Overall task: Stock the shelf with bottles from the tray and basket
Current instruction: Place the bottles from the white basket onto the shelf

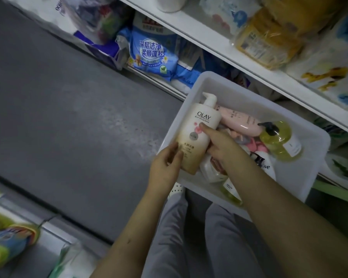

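Note:
A cream Olay pump bottle [199, 131] is lifted over the left side of a white plastic tray [313, 157]. My left hand [165, 167] grips its lower end, and my right hand [219, 143] holds its side with the thumb across the label. Inside the tray lie a pink bottle [239, 121], a yellow-green bottle with a black pump [279, 141], a white Dove bottle [266, 166] and several smaller items, some hidden beneath my right arm.
White shelves [219, 43] run diagonally at the upper right, packed with blue detergent bags [149, 57], yellow packs [269, 43] and tissue packs. Grey floor [68, 127] fills the left. My grey-trousered legs [199, 237] stand below the tray. Colourful packages [6, 237] sit at lower left.

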